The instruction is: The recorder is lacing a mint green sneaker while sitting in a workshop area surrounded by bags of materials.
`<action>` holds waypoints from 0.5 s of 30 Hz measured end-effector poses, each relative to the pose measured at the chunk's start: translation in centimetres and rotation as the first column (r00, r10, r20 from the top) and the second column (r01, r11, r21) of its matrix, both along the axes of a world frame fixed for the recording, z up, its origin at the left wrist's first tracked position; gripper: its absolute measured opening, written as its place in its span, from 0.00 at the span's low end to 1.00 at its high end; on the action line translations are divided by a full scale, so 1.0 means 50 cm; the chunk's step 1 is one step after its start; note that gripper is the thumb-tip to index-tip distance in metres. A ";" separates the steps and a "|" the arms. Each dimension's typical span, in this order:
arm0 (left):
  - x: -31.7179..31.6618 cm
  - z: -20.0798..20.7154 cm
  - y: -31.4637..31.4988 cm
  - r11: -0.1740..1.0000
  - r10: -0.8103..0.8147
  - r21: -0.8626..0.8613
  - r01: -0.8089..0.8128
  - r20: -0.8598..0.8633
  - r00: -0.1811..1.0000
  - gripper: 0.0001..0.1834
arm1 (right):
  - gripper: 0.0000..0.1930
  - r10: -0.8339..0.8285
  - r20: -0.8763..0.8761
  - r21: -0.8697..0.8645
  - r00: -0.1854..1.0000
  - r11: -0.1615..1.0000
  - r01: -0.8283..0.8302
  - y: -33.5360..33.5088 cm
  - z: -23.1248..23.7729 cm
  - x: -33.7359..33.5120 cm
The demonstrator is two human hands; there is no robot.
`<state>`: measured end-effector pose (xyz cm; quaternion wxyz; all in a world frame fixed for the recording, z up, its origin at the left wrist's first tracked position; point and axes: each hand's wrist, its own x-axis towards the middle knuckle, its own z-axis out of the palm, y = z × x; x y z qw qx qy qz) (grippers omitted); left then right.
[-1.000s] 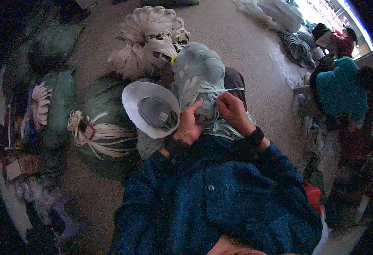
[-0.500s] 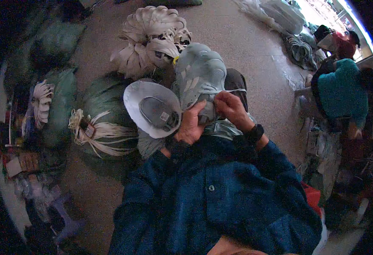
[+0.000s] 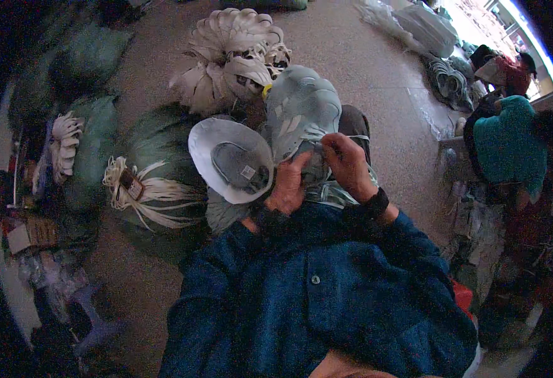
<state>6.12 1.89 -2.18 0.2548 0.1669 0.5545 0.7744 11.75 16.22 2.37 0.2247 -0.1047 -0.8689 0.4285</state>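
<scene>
On my lap lies a nested stack of pale grey shoe uppers point(image 3: 305, 104), its rounded toes pointing away from me. My left hand point(image 3: 287, 188) is closed around the near left side of the top upper, its thumb pressed on the upper. At the right side, my right hand point(image 3: 351, 167) is in a pinch at a white shoelace point(image 3: 314, 134) threaded across the front upper; the fingertips partly hide the lace. Beside my left hand, one upper point(image 3: 230, 160) stands tilted, showing its pale lining, a grey inner part and a small white label.
A fanned bundle of cream shoe uppers point(image 3: 235, 53) lies on the floor ahead. A bunch of white laces point(image 3: 153, 195) rests on a green sack point(image 3: 160, 142) at the left. To the right sits a person in a teal top point(image 3: 510, 138), near plastic bags point(image 3: 424, 28).
My right fingers have drawn in closer to the upper, and the lace stretched out to the right before no longer shows there. The view has shifted slightly.
</scene>
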 end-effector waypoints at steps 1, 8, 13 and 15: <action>-0.003 0.005 -0.003 0.997 -0.013 -0.082 0.002 -0.136 0.991 0.21 | 0.04 0.043 0.003 0.117 0.999 0.992 -0.043 0.004 0.008 -0.001; -0.022 -0.011 -0.016 0.893 -0.279 -0.449 0.042 -0.477 0.833 0.24 | 0.05 0.212 0.031 0.499 0.977 0.843 -0.199 0.036 0.012 -0.046; 0.005 0.000 -0.003 1.000 0.022 0.019 -0.025 0.143 0.990 0.24 | 0.08 0.377 -0.113 -0.233 0.919 0.889 -0.394 0.022 0.236 -0.167; 0.008 0.056 0.001 0.989 0.133 0.007 -0.148 0.399 0.907 0.25 | 0.07 0.456 -0.236 0.931 0.858 0.360 0.064 0.017 0.407 -0.205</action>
